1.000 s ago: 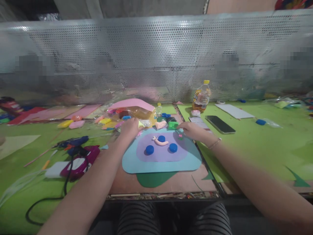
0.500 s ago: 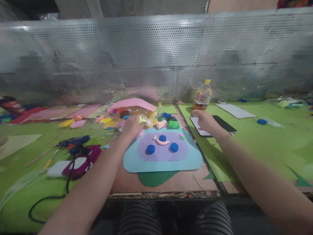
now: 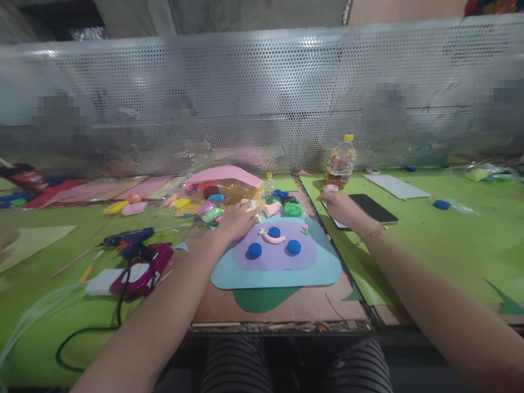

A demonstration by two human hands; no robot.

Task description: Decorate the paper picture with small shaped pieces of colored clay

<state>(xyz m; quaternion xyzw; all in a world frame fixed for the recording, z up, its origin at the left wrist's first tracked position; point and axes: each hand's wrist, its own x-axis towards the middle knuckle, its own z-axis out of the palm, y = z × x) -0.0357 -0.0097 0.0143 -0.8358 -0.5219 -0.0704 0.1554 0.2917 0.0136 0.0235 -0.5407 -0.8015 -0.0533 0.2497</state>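
Note:
My left hand (image 3: pixel 239 221) reaches over small packets of clay at the top left of the blue card, its fingers stretched out to the right. A whitish packet (image 3: pixel 248 202) shows just behind its fingers. My right hand (image 3: pixel 344 206) is closed, with a small round pink piece (image 3: pixel 331 188) at its fingertips, above a phone-like device with a white screen. On the light blue card (image 3: pixel 221 275) lies a lilac panel (image 3: pixel 274 262) with blue discs (image 3: pixel 293 247), a curved pale pink clay figure (image 3: pixel 273 237) and a small pink flower (image 3: pixel 305 229).
A bottle (image 3: pixel 341 162) with a yellow cap stands behind my right hand. A black tablet or phone (image 3: pixel 374 208) lies beside that hand. On the left are a glue gun (image 3: pixel 137 236), a magenta device (image 3: pixel 161 262) and cables. A perforated metal screen (image 3: pixel 262 98) closes the back.
My left hand has moved right and nearer, its fingers now spread and the packets behind it uncovered. My right hand has shifted slightly nearer, and the pink piece has come into view.

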